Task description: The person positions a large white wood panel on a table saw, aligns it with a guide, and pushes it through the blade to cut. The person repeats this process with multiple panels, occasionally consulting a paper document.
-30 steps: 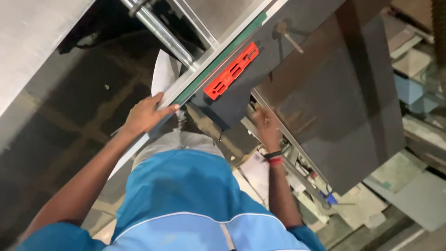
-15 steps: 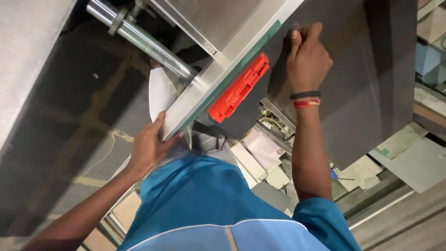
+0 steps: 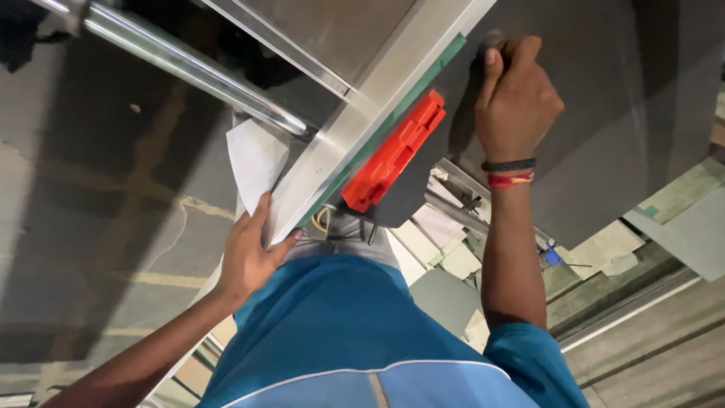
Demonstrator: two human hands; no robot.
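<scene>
Two hands share the work: left hand [image 3: 249, 253] grips the aluminium rail [image 3: 362, 128] and white sheet [image 3: 257, 162] at seven o'clock; right hand [image 3: 517, 98] clenches a dark knob [image 3: 492, 41] at one o'clock. Turning should stay slow, rail steadied.

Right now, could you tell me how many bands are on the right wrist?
2: a black band nearer the right hand, and a red band just behind it, toward the forearm. The underside of the wrist is hidden, so I cannot rule out more.

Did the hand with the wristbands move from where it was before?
Yes. The right hand went up past the red block, onto the dark panel.
</scene>
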